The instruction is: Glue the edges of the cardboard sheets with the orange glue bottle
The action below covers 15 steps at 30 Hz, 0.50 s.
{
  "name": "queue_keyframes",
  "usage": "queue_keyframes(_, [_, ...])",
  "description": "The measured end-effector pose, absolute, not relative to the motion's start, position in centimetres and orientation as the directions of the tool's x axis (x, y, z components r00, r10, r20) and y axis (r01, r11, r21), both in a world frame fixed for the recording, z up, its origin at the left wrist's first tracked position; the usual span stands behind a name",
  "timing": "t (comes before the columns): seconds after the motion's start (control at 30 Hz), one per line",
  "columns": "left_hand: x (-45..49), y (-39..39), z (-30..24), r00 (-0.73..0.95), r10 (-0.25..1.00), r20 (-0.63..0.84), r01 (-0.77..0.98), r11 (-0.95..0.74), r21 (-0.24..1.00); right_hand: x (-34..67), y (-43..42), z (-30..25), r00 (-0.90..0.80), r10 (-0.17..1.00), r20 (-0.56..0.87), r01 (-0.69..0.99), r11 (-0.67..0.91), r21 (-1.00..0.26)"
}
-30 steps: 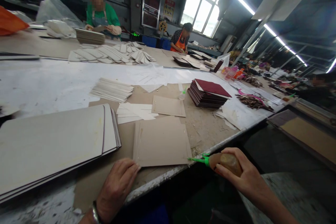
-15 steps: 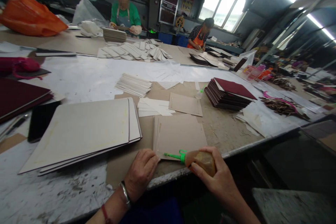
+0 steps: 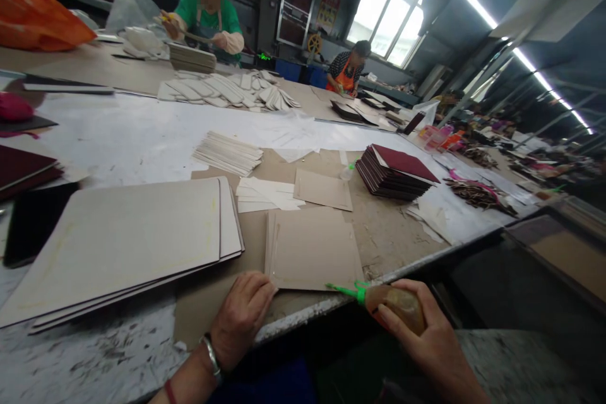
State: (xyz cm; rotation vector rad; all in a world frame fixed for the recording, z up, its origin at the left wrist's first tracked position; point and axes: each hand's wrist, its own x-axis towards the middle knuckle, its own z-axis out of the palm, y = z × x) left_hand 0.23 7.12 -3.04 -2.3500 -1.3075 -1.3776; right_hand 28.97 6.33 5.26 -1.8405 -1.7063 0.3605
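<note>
My right hand (image 3: 426,328) is wrapped round a soft amber glue bottle (image 3: 398,308) with a green nozzle. The bottle lies tilted to the left, its nozzle tip at the near edge of the top beige cardboard sheet (image 3: 312,249). Thin shiny glue lines show along that sheet's left and right sides. Several sheets are stacked beneath it, slightly fanned on the left. My left hand (image 3: 243,309), with a silver bracelet, has its fingers bent together at the sheet's near left corner; the thumb is hidden.
Large pale boards (image 3: 142,233) lie on the left, beside a black phone (image 3: 38,221). Beyond the sheets are white strips (image 3: 267,194), another beige sheet (image 3: 324,189) and a maroon stack (image 3: 395,170). Two co-workers (image 3: 211,19) work across the table.
My right hand has moved the bottle right, its nozzle passing along the sheet's near edge towards the right corner. My left hand stays at the left corner. The view has shifted slightly.
</note>
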Motion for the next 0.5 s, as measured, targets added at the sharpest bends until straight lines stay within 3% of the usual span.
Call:
queue_keyframes(0.17, [0.1,7.2,-3.1,0.228,0.605,0.763,0.738,-0.618,0.269,31.2,6.2,5.4,0.079,0.977,0.198,0.854,0.037,-0.519])
queue_keyframes(0.3, [0.0,7.2,-2.8,0.249,0.586,0.771,0.736,-0.632,0.243,32.9,5.9,5.2,0.144,0.962,0.234,0.849,0.001,-0.528])
queue_keyframes(0.4, [-0.2,7.1,-3.2,0.263,0.560,0.786,0.738,-0.641,0.210,34.0,5.5,4.5,0.317,0.922,0.224,0.758,-0.104,-0.644])
queue_keyframes(0.5, [-0.7,7.2,-4.7,0.306,0.505,0.807,0.747,-0.653,0.125,34.7,5.6,3.4,0.544,0.833,0.097,0.436,-0.182,-0.881])
